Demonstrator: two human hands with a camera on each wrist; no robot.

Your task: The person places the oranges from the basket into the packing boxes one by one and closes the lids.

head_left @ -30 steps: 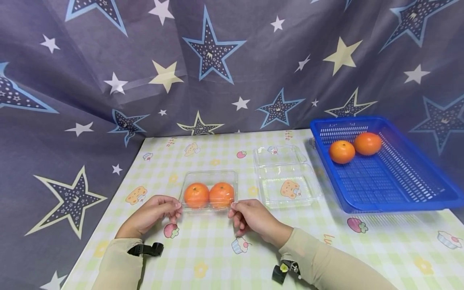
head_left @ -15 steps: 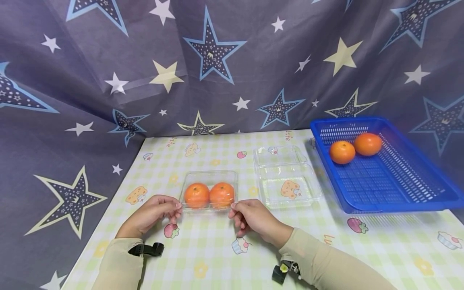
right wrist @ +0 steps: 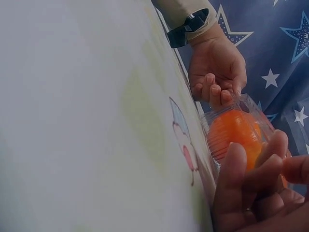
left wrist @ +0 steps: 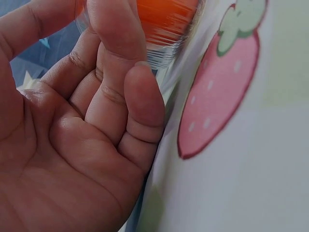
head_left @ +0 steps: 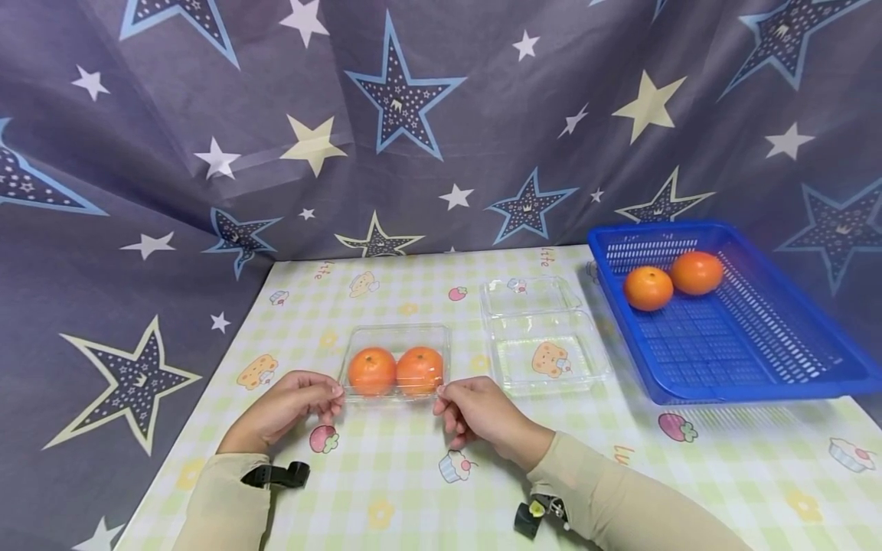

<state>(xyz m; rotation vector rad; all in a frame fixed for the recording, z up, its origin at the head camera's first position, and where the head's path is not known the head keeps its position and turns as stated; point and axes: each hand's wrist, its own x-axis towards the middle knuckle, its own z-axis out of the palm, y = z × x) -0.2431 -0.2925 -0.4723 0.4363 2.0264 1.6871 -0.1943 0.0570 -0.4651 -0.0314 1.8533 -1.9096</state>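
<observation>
Where the filled box (head_left: pixel 396 337) lies: flat on the surface (head_left: pixel 379 478), directly in front of the person, probably so that both hands reach it equally; its clear lid appears to be down.
Boxed fruits (head_left: pixel 396 372): two, side by side inside, likely placed abreast because the walls leave them little room to roll.
Left grip (head_left: pixel 288 405): narrow, thumb and fingers pinching the near left corner; the wrist view hides the exact contact.
Right grip (head_left: pixel 488 417): narrow too, pinching the near right corner, its lower fingers curled beneath the rim's level.
Paired hold: opposite corners, presumably so that the box does not twist and the front edge bears evenly.
Open box (head_left: pixel 544 333): just right of the filled one, lid folded back away from the person, which seems to leave its base accessible from above.
Blue basket (head_left: pixel 703 344): farther right, within reach; two loose fruits (head_left: pixel 671 280) sit near its far left corner, the raised walls probably containing them.
</observation>
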